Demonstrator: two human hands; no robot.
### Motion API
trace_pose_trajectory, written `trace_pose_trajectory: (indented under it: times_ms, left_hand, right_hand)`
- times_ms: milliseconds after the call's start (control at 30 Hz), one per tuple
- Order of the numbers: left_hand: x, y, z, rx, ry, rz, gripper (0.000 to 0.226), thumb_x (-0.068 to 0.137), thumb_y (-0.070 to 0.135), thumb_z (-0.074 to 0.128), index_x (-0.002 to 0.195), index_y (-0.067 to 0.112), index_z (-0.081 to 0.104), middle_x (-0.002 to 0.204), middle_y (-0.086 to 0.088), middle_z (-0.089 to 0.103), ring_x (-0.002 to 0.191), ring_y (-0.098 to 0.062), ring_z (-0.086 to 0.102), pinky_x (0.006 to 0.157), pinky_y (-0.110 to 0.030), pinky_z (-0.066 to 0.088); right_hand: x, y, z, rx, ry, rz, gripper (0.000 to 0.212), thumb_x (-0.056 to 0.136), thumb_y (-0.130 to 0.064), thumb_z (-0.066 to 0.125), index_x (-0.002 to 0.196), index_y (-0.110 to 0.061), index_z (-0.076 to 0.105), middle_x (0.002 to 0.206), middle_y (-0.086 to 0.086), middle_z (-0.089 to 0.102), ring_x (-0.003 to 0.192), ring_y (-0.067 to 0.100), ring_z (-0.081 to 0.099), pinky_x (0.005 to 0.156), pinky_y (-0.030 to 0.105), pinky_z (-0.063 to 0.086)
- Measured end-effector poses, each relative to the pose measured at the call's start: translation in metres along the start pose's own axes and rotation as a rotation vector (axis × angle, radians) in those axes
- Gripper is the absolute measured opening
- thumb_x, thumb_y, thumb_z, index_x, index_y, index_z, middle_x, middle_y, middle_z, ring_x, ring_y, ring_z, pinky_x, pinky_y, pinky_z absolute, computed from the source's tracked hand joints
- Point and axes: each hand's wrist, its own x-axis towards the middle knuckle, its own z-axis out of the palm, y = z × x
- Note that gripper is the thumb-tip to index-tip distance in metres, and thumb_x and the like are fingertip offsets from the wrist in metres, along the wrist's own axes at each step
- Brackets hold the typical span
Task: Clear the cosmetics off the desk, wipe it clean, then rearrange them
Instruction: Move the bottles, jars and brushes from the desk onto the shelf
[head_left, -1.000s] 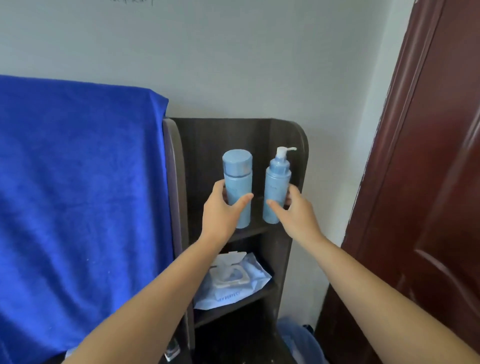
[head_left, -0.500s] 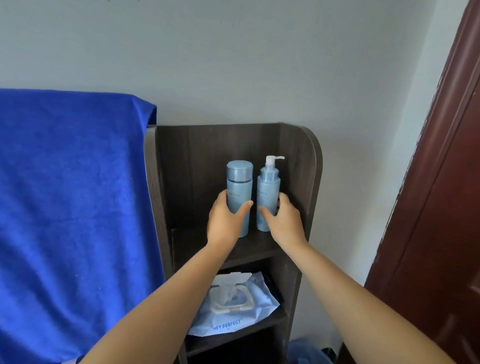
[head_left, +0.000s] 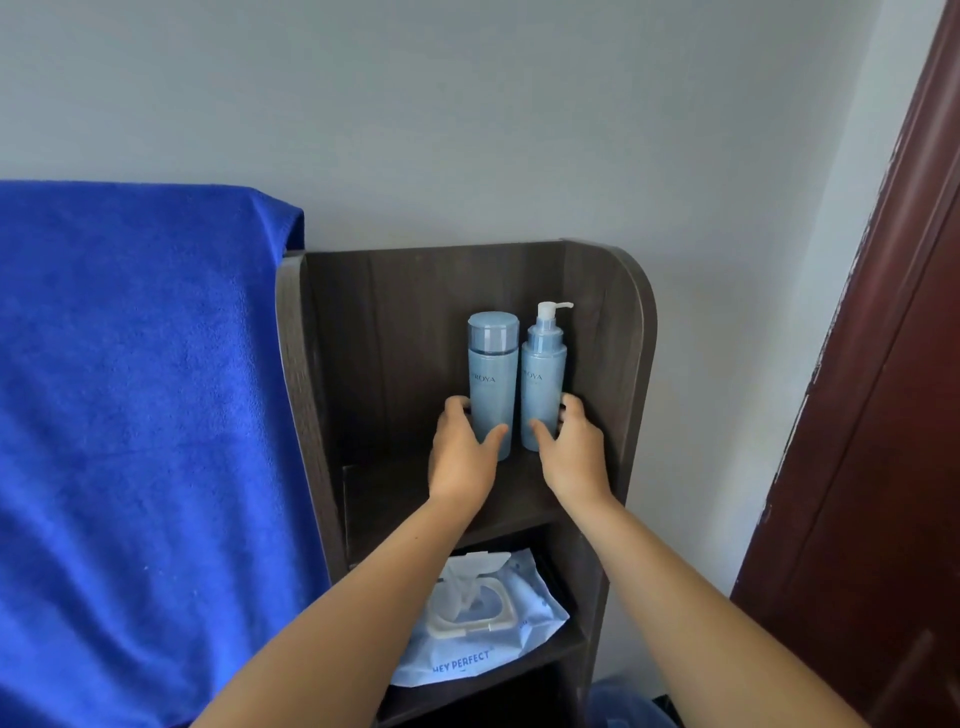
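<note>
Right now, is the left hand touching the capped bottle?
Touching. Head view: left hand wraps the capped bottle, thumb across its front, fingers behind.

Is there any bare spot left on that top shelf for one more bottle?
Yes: the top shelf is bare between its left wall and the capped bottle. The right is crowded: pump bottle beside it, left hand and right hand gripping them.

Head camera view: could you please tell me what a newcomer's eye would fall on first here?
Two pale blue plastic bottles, a flat-capped bottle and a white-pump bottle, stand side by side on the dark wooden shelf unit. The left hand and right hand each grip one. A bright blue towel fills the left.
</note>
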Motion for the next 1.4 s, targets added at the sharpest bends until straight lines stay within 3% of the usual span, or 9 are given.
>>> trace_pose_trajectory:
  times_ms: [200, 500, 667, 767, 867, 1000, 1167, 1300, 1400]
  left_hand:
    - [0.004, -0.001, 0.008, -0.001, 0.012, 0.010, 0.047, 0.087, 0.024, 0.062, 0.127, 0.016, 0.038, 0.128, -0.006, 0.050, 0.112, -0.020, 0.051, 0.084, -0.030, 0.044]
    - [0.001, 0.002, 0.008, 0.021, -0.010, -0.004, 0.048, 0.088, 0.025, 0.061, 0.128, 0.013, 0.038, 0.131, -0.008, 0.048, 0.116, -0.022, 0.049, 0.090, -0.035, 0.045]
    - [-0.003, 0.007, 0.002, 0.038, -0.022, -0.025, 0.060, 0.086, 0.027, 0.063, 0.135, 0.012, 0.031, 0.137, -0.010, 0.040, 0.123, -0.025, 0.043, 0.096, -0.039, 0.044]
    - [-0.027, 0.005, -0.017, 0.032, 0.015, 0.086, 0.059, 0.085, 0.027, 0.064, 0.134, 0.014, 0.034, 0.133, -0.008, 0.042, 0.121, -0.019, 0.043, 0.094, -0.034, 0.044]
    - [-0.075, -0.007, -0.055, -0.010, 0.013, 0.277, 0.047, 0.085, 0.021, 0.063, 0.128, 0.018, 0.043, 0.116, 0.000, 0.050, 0.106, -0.010, 0.051, 0.084, -0.024, 0.048]
    - [-0.156, -0.060, -0.117, 0.046, -0.071, 0.397, 0.034, 0.085, 0.026, 0.057, 0.117, 0.033, 0.045, 0.098, 0.011, 0.052, 0.083, -0.004, 0.053, 0.069, -0.019, 0.048]
    - [-0.217, -0.190, -0.187, 0.220, -0.034, 0.010, 0.025, 0.079, 0.042, 0.051, 0.103, 0.046, 0.046, 0.088, 0.015, 0.057, 0.072, -0.001, 0.054, 0.071, -0.027, 0.046]
    - [-0.230, -0.266, -0.224, 0.253, 0.037, -0.256, 0.020, 0.084, 0.015, 0.061, 0.102, 0.022, 0.056, 0.091, 0.001, 0.064, 0.073, -0.012, 0.055, 0.069, -0.032, 0.048]
    - [-0.226, -0.290, -0.216, 0.242, -0.053, -0.329, 0.024, 0.084, 0.013, 0.061, 0.108, 0.014, 0.058, 0.088, 0.000, 0.061, 0.078, -0.017, 0.056, 0.074, -0.030, 0.047]
  right_hand:
    - [0.004, 0.002, 0.004, 0.012, -0.020, -0.005, 0.053, 0.091, -0.017, 0.057, 0.138, -0.006, 0.035, 0.131, 0.015, 0.055, 0.118, 0.027, 0.055, 0.098, 0.039, 0.047]
    - [0.001, 0.003, 0.002, -0.016, -0.055, 0.008, 0.051, 0.091, -0.016, 0.056, 0.137, -0.006, 0.036, 0.129, 0.018, 0.056, 0.116, 0.029, 0.055, 0.097, 0.040, 0.047]
    - [-0.009, -0.001, -0.004, -0.003, -0.042, 0.013, 0.055, 0.091, -0.017, 0.056, 0.140, -0.007, 0.031, 0.136, 0.019, 0.049, 0.123, 0.030, 0.050, 0.100, 0.037, 0.042]
    - [-0.037, -0.006, -0.011, 0.014, 0.024, -0.138, 0.050, 0.091, -0.018, 0.055, 0.137, -0.008, 0.037, 0.139, 0.013, 0.044, 0.127, 0.023, 0.044, 0.099, 0.024, 0.035]
    - [-0.083, -0.011, -0.011, 0.068, 0.093, -0.399, 0.036, 0.090, -0.016, 0.056, 0.125, -0.007, 0.049, 0.125, 0.005, 0.051, 0.118, 0.017, 0.048, 0.098, 0.018, 0.034]
    - [-0.161, -0.001, 0.014, 0.119, -0.045, -0.519, 0.030, 0.089, -0.023, 0.050, 0.116, -0.011, 0.054, 0.114, -0.009, 0.049, 0.109, 0.005, 0.048, 0.097, 0.015, 0.037]
    - [-0.253, 0.019, 0.084, 0.106, -0.356, -0.440, 0.025, 0.089, -0.027, 0.048, 0.110, -0.016, 0.054, 0.105, -0.006, 0.055, 0.100, 0.008, 0.053, 0.090, 0.018, 0.042]
    - [-0.301, 0.036, 0.143, 0.028, -0.613, -0.257, 0.022, 0.087, -0.021, 0.055, 0.108, -0.013, 0.058, 0.104, -0.006, 0.055, 0.096, 0.006, 0.055, 0.086, 0.026, 0.048]
    - [-0.316, 0.049, 0.178, -0.099, -0.604, -0.078, 0.029, 0.086, -0.013, 0.061, 0.114, -0.009, 0.055, 0.112, 0.005, 0.056, 0.104, 0.019, 0.057, 0.092, 0.031, 0.048]
